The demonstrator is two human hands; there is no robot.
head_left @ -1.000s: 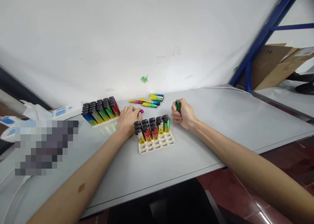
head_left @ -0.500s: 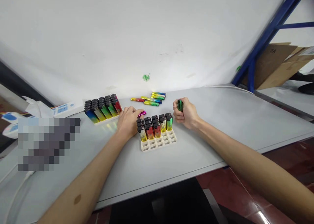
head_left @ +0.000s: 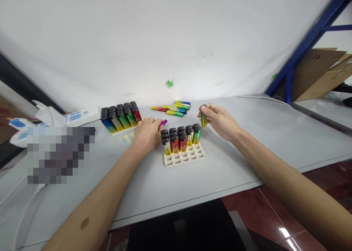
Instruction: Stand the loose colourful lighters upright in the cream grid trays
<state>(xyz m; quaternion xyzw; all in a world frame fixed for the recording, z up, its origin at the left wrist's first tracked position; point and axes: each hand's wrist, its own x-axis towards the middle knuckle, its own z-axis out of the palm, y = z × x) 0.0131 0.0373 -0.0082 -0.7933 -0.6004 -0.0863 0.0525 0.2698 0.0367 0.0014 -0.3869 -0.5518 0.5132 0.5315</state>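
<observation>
My left hand (head_left: 148, 133) is closed with a shiny purple strip-like piece (head_left: 162, 124) at its thumb and forefinger, close to the left side of a white holed tray (head_left: 184, 157). Black-topped lighters (head_left: 175, 144) with red, clear-yellow and green bodies stand upright in the tray's back rows. Its front holes are bare. To the right, above the tabletop, my right hand (head_left: 217, 119) pinches a yellow-green lighter (head_left: 204, 119), held upright with its top between thumb and fingers.
A second tray filled with lighters (head_left: 121, 119) stands at the back left. Several shiny multicoloured pieces (head_left: 175, 112) lie near the wall. A power strip (head_left: 77, 116) and a blurred-out object (head_left: 60, 155) are on the left. Cardboard (head_left: 316, 71) leans beyond a blue frame (head_left: 288, 82).
My right hand has gone from a fist around the lighter to a fingertip pinch, showing its yellow-green body. My left hand stays by the tray. The view has shifted slightly.
</observation>
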